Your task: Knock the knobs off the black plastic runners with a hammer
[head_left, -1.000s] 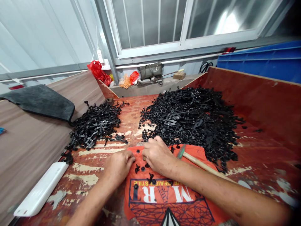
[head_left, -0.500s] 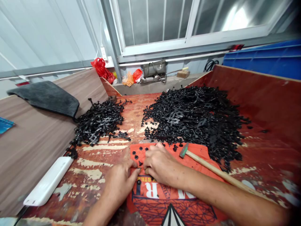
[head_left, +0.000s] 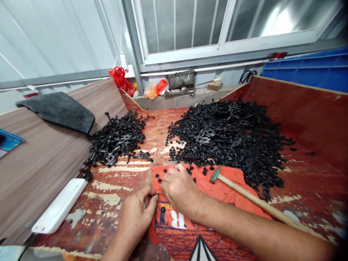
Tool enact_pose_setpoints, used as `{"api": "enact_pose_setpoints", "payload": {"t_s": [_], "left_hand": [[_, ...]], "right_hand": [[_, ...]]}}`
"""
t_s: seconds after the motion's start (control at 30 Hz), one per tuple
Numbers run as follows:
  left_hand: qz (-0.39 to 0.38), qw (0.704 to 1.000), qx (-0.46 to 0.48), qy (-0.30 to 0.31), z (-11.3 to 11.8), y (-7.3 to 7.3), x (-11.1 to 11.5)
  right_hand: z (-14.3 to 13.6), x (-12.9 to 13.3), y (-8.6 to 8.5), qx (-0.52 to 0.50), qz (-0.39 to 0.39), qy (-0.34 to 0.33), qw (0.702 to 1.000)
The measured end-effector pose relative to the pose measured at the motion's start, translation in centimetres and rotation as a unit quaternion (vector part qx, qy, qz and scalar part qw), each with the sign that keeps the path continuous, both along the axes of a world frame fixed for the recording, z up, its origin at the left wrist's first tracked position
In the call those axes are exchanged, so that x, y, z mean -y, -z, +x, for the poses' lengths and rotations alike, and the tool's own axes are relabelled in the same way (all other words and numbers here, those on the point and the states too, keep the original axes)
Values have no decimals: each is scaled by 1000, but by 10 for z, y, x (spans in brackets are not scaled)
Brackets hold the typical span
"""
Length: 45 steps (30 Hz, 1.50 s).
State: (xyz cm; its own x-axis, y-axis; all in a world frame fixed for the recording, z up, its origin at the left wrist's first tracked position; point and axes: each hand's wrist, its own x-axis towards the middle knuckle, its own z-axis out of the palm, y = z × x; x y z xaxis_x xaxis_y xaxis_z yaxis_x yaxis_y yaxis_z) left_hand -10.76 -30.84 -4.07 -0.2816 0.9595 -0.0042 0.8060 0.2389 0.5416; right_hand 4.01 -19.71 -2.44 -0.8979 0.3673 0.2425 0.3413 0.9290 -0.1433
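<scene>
An orange-red printed cloth (head_left: 201, 214) lies flat on the worktop under both hands. At its left edge, my left hand (head_left: 137, 210) has thumb and forefinger pinched together, with a tiny dark bit of a small black plastic piece (head_left: 157, 194) showing at the tips. Close beside it, my right hand (head_left: 179, 190) rests over the cloth with fingers curled downward; whatever is under them is hidden. Several round-headed black plastic pieces (head_left: 160, 181) are scattered around the fingers. A hammer (head_left: 241, 193) with a greenish head and wooden handle lies right of my right hand, partly on the cloth.
A large heap of black plastic parts (head_left: 231, 134) rises behind the cloth to the right, and a smaller heap (head_left: 116, 137) at left. A white oblong device (head_left: 59, 206) with a cord lies at left. Wooden side boards (head_left: 299, 112) flank the worktop (head_left: 108, 185).
My right hand has shifted left across the cloth and covers a black piece that was visible between the hands. My left fingertips have drawn slightly left. The camera view has shifted a little.
</scene>
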Motion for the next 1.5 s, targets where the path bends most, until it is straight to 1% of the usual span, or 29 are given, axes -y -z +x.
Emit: {"api": "enact_pose_setpoints", "payload": {"t_s": [0.1,0.17,0.27,0.33,0.4,0.47,0.57,0.63,0.7,0.77,0.8,0.87,0.93,0.97,1.07,1.17,1.23,1.3,1.4,1.43,1.5], "left_hand": [[16,999,-44,27,-1,2,3],[22,997,-58,35,-2,3,4],[25,999,-31,32,-5,3,1],[39,999,-7,17,-8,-1,-7],[51,999,-9,-15,-11,-5,-19],[32,999,-29,-28,-13,-9,-33],[-14,998,-63,9,-11,-12,-48],[-24,995,-92,26,-9,-15,-51],[-17,992,-122,16,-5,-19,-47],[-2,991,-134,11,-1,-23,-37],[6,991,-130,25,3,-25,-32],[3,990,-113,84,13,-27,-21],[-25,982,-122,141,27,-25,-13],[-41,977,-136,157,34,-24,-11],[-73,967,-175,172,52,-20,-10],[-87,963,-192,168,56,-20,-10],[-82,963,-200,158,52,-25,-10],[-76,963,-223,135,43,-33,-13],[-100,943,-298,106,30,-50,-25],[-117,933,-321,111,26,-56,-32],[-145,914,-349,148,24,-66,-47]], "right_hand": [[8,8,3,-2,7,-15,1000],[15,10,1,-2,5,-25,1000],[30,6,-9,-37,-21,-19,999],[43,1,-17,-92,-48,16,994],[57,-2,-24,-128,-66,57,988],[69,-1,-26,-114,-80,73,988],[77,9,-22,-69,-96,65,991],[74,17,-16,-50,-88,59,993],[69,23,-10,-35,-71,49,996],[66,26,-5,-19,-62,36,997],[66,26,-3,-16,-65,35,997],[69,25,0,-19,-84,44,995],[73,23,1,-30,-105,58,992],[75,22,1,-31,-109,61,992],[76,21,2,-16,-98,59,993],[75,23,0,-8,-82,50,995],[76,26,-4,-9,-76,51,996],[80,30,-7,-8,-79,55,995],[87,34,-12,5,-102,51,994],[89,33,-13,7,-113,47,992],[89,27,-16,-4,-125,53,991]]}}
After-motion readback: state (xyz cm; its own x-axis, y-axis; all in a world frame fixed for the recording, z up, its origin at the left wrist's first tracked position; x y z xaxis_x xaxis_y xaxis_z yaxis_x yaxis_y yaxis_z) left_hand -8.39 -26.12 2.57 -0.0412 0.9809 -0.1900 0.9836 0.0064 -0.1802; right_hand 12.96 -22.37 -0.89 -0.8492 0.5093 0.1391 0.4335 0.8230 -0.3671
